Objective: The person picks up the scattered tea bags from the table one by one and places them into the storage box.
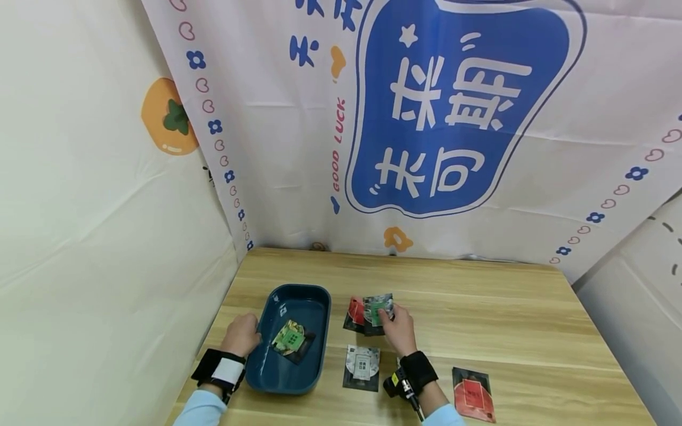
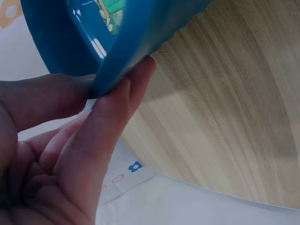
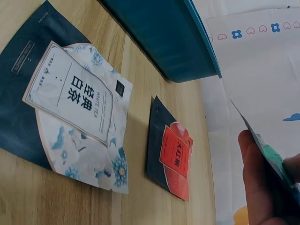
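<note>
My left hand (image 1: 241, 336) pinches the left rim of a dark blue tray (image 1: 305, 300), thumb inside and fingers outside in the left wrist view. A green-labelled tea packet (image 1: 292, 337) lies in the tray, with a dark piece at its lower right; whether that is a second packet I cannot tell. Between thumb and fingers my right hand (image 1: 401, 331) holds another green-labelled tea packet (image 1: 375, 313), seen edge-on and raised in the right wrist view. Behind it, partly covered in the head view, a red-labelled packet (image 1: 355, 310) lies on the table.
A white tea packet (image 1: 362, 368) lies right of the tray, nearer me. Another red-labelled packet (image 1: 473, 395) lies at the front right. All rest on a wood-grain table (image 1: 511, 319), with a printed cloth (image 1: 298, 148) hanging behind its back edge.
</note>
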Demonstrator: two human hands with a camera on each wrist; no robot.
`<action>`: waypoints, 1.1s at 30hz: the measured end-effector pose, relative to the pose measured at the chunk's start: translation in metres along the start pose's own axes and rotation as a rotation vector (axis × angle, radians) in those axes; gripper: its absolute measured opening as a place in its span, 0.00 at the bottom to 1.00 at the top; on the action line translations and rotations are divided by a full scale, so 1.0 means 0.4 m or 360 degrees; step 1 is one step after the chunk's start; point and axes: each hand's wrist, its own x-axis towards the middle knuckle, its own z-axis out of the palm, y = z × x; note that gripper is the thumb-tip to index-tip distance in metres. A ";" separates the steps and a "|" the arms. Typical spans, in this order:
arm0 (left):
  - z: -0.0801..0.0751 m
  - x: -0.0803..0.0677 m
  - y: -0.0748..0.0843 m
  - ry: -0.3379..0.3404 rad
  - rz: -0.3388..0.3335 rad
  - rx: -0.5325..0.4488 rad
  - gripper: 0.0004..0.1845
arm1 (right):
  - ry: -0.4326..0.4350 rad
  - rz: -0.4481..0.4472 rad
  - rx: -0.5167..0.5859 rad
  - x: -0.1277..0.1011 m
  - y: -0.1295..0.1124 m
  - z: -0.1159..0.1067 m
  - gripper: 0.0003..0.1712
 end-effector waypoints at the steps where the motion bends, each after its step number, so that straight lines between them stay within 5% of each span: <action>1: 0.000 0.000 0.000 0.0001 0.0001 0.0002 0.23 | -0.0004 0.0000 0.0007 -0.001 0.000 0.002 0.09; 33: 0.004 0.008 -0.003 -0.0020 -0.0053 0.0001 0.23 | -0.0062 0.0004 0.0074 -0.010 -0.026 0.029 0.12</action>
